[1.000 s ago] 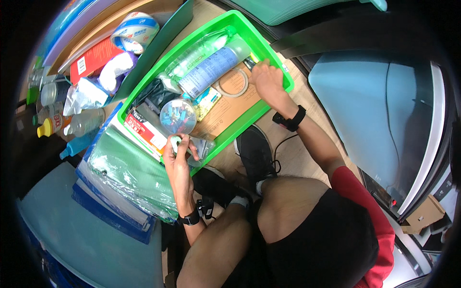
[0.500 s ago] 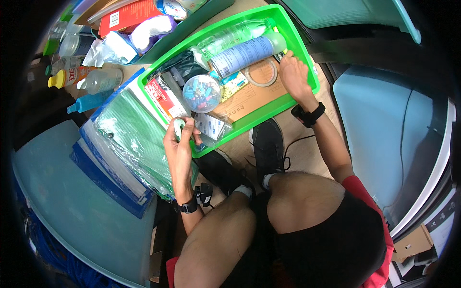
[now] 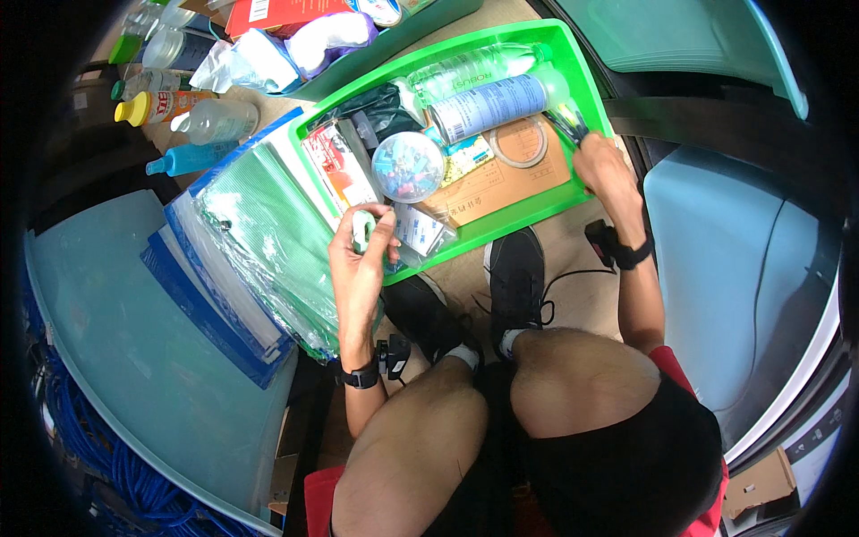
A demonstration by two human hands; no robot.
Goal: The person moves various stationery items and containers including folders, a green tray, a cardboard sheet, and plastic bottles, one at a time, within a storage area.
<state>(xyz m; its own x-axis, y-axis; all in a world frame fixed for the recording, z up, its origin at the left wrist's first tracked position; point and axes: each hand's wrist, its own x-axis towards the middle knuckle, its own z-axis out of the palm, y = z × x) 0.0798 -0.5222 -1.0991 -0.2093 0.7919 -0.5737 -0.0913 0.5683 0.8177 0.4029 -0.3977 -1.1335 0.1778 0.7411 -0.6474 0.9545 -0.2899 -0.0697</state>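
Note:
A green plastic tray [image 3: 586, 67] lies on the floor before my feet. At its near left corner my left hand [image 3: 360, 264] is closed on a small white-and-green roll, perhaps tape, between thumb and fingers. Over the right rim, my right hand [image 3: 608, 170] has its fingers curled at a slim dark tool [image 3: 567, 118], whose kind I cannot make out. Inside the tray are a blue spray can [image 3: 490, 109], a clear green bottle [image 3: 465, 73], a tape roll [image 3: 519, 143], a brown envelope [image 3: 474, 192], and a round tub of blue and red bits [image 3: 407, 167].
Green plastic folders [image 3: 264, 242] lie left of the tray. Several bottles [image 3: 219, 121] stand at the far left, beside a dark green box [image 3: 394, 55] of packages. Pale blue lids or panels [image 3: 107, 331] flank me, another [image 3: 716, 268] at the right. My shoes [image 3: 516, 277] touch the near side.
My view has shifted, moving the tray slightly right and down in the picture. A slim dark tool now shows at my right hand's fingers. The left hand keeps its hold on the small roll.

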